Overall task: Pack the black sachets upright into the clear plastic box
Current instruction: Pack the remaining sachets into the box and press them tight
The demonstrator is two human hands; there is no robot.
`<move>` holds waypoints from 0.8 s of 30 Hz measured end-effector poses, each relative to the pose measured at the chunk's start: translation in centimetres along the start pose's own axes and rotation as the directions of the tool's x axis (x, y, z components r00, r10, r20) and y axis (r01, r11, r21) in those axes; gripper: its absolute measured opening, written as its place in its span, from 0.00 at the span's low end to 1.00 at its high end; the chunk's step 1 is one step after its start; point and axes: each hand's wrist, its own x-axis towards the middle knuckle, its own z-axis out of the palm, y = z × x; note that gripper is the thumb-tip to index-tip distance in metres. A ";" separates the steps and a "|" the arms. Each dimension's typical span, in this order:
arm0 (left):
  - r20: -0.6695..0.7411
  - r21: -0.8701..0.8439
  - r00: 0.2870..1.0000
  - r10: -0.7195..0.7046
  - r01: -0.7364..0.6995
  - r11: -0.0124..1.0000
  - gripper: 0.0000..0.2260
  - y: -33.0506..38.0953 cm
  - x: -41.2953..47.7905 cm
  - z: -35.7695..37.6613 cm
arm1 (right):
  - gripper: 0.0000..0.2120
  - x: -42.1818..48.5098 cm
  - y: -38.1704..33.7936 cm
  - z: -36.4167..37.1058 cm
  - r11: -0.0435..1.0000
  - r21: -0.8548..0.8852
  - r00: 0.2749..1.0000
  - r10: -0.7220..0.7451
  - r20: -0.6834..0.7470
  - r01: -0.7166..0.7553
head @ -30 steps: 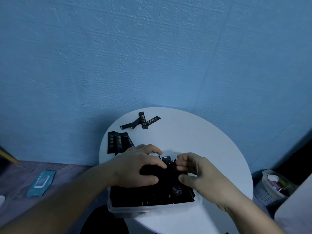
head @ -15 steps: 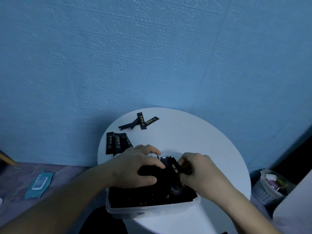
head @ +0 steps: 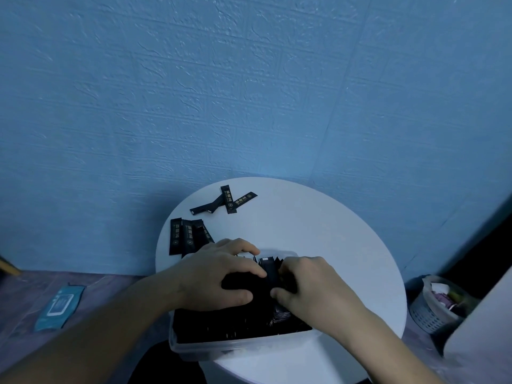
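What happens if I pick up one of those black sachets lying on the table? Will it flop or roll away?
It probably won't roll: the loose sachets are thin strips lying flat on the table. One would likely feel light and bend a little, being so slim. The wrapper may be slippery, though the dim picture makes that hard to tell.

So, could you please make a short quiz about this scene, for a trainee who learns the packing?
1. True or false: the clear plastic box stands at the far edge of the table.
2. The loose sachets on the table lie in how many groups? A one, B two, C five.
3. Fill in: the left hand grips a bundle of black ___ inside the box.
Key: 1 false, it stands at the near edge; 2 B; 3 sachets.
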 end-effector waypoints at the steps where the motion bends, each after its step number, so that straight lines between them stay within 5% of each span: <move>1: 0.005 0.004 1.000 -0.005 0.005 1.000 0.21 0.0 0.0 0.0 | 0.09 -0.1 -0.1 -0.1 0.999 0.033 1.000 0.009 0.016 -0.010; 9: 0.008 0.008 1.000 0.000 0.000 1.000 0.20 0.1 0.0 -0.1 | 0.13 -0.5 -0.1 -0.3 0.999 0.052 0.996 0.011 0.089 -0.015; 24: 0.005 0.001 1.000 0.006 -0.006 1.000 0.20 0.1 0.0 -0.2 | 0.15 -0.7 0.7 0.0 0.884 0.452 0.991 0.131 0.009 -0.121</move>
